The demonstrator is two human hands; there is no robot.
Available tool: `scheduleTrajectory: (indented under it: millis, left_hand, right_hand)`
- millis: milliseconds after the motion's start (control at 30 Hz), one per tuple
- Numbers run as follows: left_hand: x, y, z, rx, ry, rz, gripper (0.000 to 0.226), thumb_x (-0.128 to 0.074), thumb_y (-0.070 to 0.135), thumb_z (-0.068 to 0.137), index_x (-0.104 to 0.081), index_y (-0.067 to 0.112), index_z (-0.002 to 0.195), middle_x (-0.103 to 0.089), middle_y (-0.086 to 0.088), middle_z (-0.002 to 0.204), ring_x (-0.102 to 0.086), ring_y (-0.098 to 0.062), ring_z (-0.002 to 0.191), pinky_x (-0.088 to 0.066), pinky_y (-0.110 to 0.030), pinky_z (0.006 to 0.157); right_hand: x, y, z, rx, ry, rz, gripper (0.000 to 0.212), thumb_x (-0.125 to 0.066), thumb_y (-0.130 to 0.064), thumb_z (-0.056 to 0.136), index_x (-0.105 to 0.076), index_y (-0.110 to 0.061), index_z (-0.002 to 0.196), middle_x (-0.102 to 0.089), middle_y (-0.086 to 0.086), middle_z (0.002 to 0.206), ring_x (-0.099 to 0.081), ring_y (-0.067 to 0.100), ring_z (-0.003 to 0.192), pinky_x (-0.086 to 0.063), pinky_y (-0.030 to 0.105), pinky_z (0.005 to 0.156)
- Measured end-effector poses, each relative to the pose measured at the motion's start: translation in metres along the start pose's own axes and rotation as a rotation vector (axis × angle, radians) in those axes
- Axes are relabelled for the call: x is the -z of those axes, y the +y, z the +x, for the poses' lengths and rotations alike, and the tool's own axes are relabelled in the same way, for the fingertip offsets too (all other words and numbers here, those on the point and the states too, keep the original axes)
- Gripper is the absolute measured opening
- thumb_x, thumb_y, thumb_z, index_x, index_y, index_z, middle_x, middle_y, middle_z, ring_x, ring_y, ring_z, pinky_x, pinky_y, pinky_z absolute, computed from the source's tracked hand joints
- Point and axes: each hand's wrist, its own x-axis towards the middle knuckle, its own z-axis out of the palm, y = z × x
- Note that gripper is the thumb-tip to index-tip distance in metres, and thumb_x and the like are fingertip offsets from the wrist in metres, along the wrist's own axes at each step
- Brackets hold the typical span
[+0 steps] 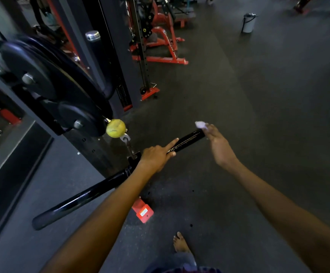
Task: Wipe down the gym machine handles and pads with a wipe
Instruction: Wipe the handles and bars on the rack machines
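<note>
Head view shows the wipe (200, 124), a small pale wad, pinched at the fingertips of your right hand (218, 146), just past the far end of the bar (109, 182). It sits at that end cap, touching or nearly so; motion blur keeps me from telling which. Your right fingers are loosely gathered round the wad, not spread.

Your left hand (157, 156) grips the bar near its middle, beside the swivel where the cable clip (126, 139) hooks on. Its index finger lies straight along the bar toward the wipe, and the other fingers curl round the tube to steady it.

My judgement is that you are early to midway. The right-hand grip (187, 139) is the section under work, with pale streaks on it that could be wet film or wear. The long left half of the bar, running down toward the lower left, shows only a gloss that proves nothing either way, and the stretch under your left palm cannot have been reached. No pad is in sight, so pads are left too.

Further out hang a yellow ball (115, 128) on the cable, black plates (48, 79) on the rack, and a white bin (248, 23) far across the floor.
</note>
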Motion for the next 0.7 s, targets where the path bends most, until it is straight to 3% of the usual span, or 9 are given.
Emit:
scheduleTrajectory:
  millis: [100,200,300,367,433,500,600,667,700]
  left_hand:
    - [-0.003,0.002,-0.005,0.015,0.003,-0.036,0.051,-0.024,0.047,0.104,-0.001,0.049,0.15,-0.06,-0.021,0.121,-0.058,-0.038,0.111,-0.044,-0.042,0.087]
    - [-0.006,0.0,-0.007,0.018,0.028,-0.004,0.051,-0.023,0.049,0.103,-0.001,0.05,0.149,-0.06,-0.019,0.12,-0.058,-0.038,0.111,-0.044,-0.042,0.089]
    - [-0.007,-0.003,-0.009,0.025,0.031,-0.004,0.051,-0.022,0.051,0.103,-0.002,0.051,0.149,-0.058,-0.019,0.124,-0.056,-0.038,0.114,-0.043,-0.042,0.092]
    - [-0.007,-0.003,-0.011,0.028,0.029,-0.012,0.051,-0.023,0.051,0.103,-0.002,0.051,0.149,-0.058,-0.019,0.125,-0.055,-0.039,0.116,-0.043,-0.044,0.093]
    - [-0.007,-0.003,-0.012,0.026,0.024,-0.014,0.051,-0.023,0.051,0.103,-0.001,0.052,0.149,-0.058,-0.018,0.123,-0.055,-0.039,0.115,-0.043,-0.044,0.093]
    - [-0.008,-0.003,-0.012,0.026,0.016,-0.017,0.051,-0.022,0.051,0.102,0.0,0.052,0.149,-0.058,-0.018,0.121,-0.056,-0.039,0.113,-0.043,-0.044,0.092]
    - [-0.009,-0.002,-0.012,0.03,0.015,-0.025,0.051,-0.023,0.051,0.102,-0.001,0.052,0.149,-0.059,-0.018,0.122,-0.056,-0.038,0.113,-0.044,-0.042,0.092]
    - [-0.009,-0.002,-0.011,0.028,0.015,-0.028,0.051,-0.024,0.051,0.103,-0.002,0.051,0.149,-0.059,-0.018,0.122,-0.057,-0.038,0.113,-0.044,-0.042,0.092]
    - [-0.009,-0.003,-0.012,0.026,0.016,-0.024,0.051,-0.024,0.05,0.103,-0.003,0.05,0.149,-0.059,-0.019,0.122,-0.057,-0.038,0.113,-0.044,-0.042,0.092]
  right_hand:
    - [-0.002,-0.009,0.007,-0.154,0.053,0.033,0.055,-0.036,0.015,0.087,-0.042,-0.002,0.139,-0.038,0.015,0.147,-0.038,0.03,0.135,-0.024,0.03,0.112]
    - [-0.005,-0.045,-0.007,0.053,0.1,0.041,0.039,-0.037,-0.002,0.092,-0.065,-0.018,0.114,-0.063,0.01,0.117,-0.058,0.027,0.111,-0.034,0.03,0.106]
    - [-0.02,-0.056,-0.013,0.366,0.022,0.007,0.045,-0.03,-0.002,0.086,-0.061,0.006,0.119,-0.058,0.022,0.126,-0.056,0.032,0.118,-0.014,0.022,0.114]
    - [-0.027,-0.037,-0.004,0.319,0.029,0.023,0.042,-0.041,0.006,0.085,-0.058,0.007,0.123,-0.053,0.023,0.131,-0.052,0.033,0.122,-0.015,0.023,0.114]
    - [-0.025,-0.028,0.003,0.078,0.077,0.105,0.051,-0.047,0.017,0.08,-0.053,0.003,0.129,-0.044,0.025,0.139,-0.039,0.036,0.133,-0.024,0.032,0.115]
    - [-0.026,-0.029,0.001,-0.14,0.101,0.18,0.062,-0.038,0.023,0.08,-0.044,0.001,0.137,-0.034,0.022,0.148,-0.025,0.035,0.14,-0.025,0.039,0.115]
    - [-0.037,-0.04,-0.016,-0.02,0.135,0.126,0.058,-0.038,0.018,0.083,-0.04,0.004,0.139,-0.036,0.021,0.146,-0.033,0.032,0.137,-0.017,0.024,0.115]
    - [-0.036,-0.043,-0.025,0.126,0.184,0.034,0.048,-0.034,0.002,0.091,-0.045,-0.001,0.138,-0.044,0.014,0.143,-0.042,0.025,0.132,-0.029,0.024,0.111]
    - [-0.03,-0.045,-0.025,0.058,0.247,0.101,0.045,-0.031,-0.005,0.095,-0.048,-0.006,0.136,-0.05,0.005,0.14,-0.047,0.017,0.129,-0.033,0.02,0.108]
